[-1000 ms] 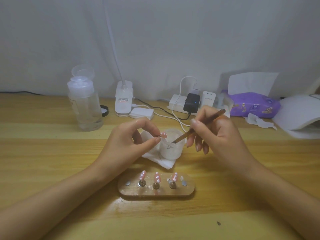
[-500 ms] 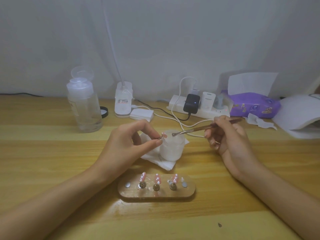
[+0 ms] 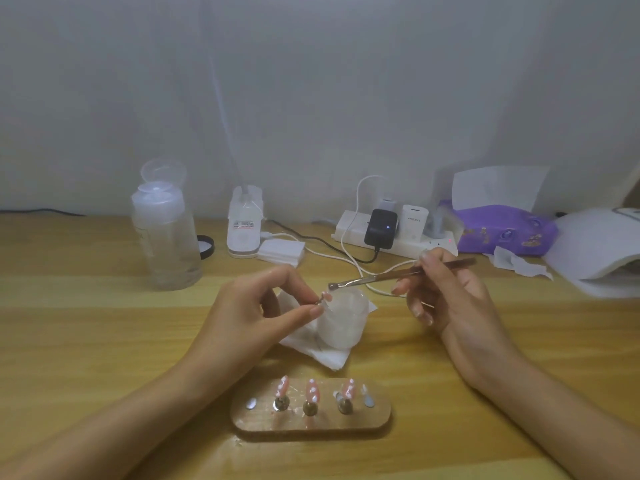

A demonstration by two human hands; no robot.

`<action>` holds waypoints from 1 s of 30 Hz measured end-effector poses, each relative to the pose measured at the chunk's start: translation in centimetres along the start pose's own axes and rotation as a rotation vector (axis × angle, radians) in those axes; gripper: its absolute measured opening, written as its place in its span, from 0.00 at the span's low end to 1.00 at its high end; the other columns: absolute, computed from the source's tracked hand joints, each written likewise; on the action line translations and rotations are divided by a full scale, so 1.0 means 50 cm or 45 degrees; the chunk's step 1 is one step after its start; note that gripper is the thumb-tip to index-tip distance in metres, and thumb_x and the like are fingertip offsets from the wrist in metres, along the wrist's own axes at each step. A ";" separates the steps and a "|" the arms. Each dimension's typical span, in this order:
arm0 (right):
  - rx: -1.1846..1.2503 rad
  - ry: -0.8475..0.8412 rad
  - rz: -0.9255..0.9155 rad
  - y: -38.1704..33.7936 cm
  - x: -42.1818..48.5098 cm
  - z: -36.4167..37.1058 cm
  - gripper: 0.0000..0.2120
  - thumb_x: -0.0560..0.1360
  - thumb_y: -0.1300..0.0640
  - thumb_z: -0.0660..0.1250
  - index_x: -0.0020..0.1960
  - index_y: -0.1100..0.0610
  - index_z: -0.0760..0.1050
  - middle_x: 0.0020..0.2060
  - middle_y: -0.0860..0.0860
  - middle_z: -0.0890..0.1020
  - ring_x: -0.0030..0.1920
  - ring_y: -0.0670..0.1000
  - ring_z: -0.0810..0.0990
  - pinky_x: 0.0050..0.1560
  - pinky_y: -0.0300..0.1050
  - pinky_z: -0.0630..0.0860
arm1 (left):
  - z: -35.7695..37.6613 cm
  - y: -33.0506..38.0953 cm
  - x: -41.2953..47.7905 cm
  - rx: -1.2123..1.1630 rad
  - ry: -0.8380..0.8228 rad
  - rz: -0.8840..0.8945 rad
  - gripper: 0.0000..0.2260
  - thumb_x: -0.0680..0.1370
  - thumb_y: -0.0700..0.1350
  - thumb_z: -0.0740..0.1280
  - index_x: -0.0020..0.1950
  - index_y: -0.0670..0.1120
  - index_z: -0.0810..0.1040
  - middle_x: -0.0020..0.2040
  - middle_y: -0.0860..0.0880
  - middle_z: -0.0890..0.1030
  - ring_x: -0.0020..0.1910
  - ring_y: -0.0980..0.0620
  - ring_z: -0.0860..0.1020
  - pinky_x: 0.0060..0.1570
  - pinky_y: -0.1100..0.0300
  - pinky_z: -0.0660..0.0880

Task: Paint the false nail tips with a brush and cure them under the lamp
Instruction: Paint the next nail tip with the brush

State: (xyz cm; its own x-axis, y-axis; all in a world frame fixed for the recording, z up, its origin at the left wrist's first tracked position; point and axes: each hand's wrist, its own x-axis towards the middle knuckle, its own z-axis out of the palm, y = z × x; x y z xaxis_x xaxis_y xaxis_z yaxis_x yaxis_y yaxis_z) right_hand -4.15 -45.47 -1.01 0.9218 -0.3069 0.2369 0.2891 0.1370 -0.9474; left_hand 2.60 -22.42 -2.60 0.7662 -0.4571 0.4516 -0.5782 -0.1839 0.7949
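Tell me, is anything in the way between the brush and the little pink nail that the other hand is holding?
Nothing visible is. The brush, gripped by the right hand, has its tip just above the nail tip pinched by the left hand, with only a small gap between.

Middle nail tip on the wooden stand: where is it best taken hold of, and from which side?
Probably pinch the round metal base under the middle nail tip, from the near side. The tip stands upright with its painted face exposed, and neighbours on the wooden stand leave gaps either side.
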 end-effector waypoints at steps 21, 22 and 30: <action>-0.072 -0.072 -0.008 -0.001 -0.002 0.001 0.08 0.73 0.47 0.66 0.37 0.49 0.74 0.36 0.57 0.85 0.25 0.47 0.73 0.22 0.34 0.65 | 0.000 0.005 -0.002 0.038 0.003 0.032 0.11 0.68 0.62 0.70 0.42 0.57 0.81 0.34 0.44 0.78 0.29 0.57 0.69 0.33 0.69 0.67; -0.082 -0.065 0.003 -0.001 -0.001 0.001 0.08 0.73 0.48 0.65 0.37 0.50 0.74 0.36 0.57 0.85 0.25 0.47 0.73 0.22 0.34 0.65 | 0.001 0.005 -0.002 0.039 0.005 0.033 0.10 0.69 0.62 0.70 0.42 0.57 0.81 0.33 0.44 0.77 0.29 0.57 0.68 0.33 0.69 0.67; -0.098 -0.070 0.018 -0.005 -0.005 0.003 0.08 0.72 0.48 0.65 0.36 0.48 0.75 0.35 0.56 0.84 0.25 0.47 0.73 0.22 0.34 0.65 | 0.000 0.003 -0.002 0.040 0.009 0.034 0.10 0.68 0.61 0.70 0.42 0.57 0.81 0.31 0.46 0.76 0.29 0.56 0.68 0.32 0.68 0.66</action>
State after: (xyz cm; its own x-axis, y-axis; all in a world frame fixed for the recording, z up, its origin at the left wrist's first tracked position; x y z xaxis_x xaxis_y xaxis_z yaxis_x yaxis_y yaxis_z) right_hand -4.40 -45.27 -0.81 0.9391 -0.2527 0.2330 0.2574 0.0679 -0.9639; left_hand 2.43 -22.41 -2.51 0.7524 -0.4563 0.4750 -0.6066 -0.1989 0.7697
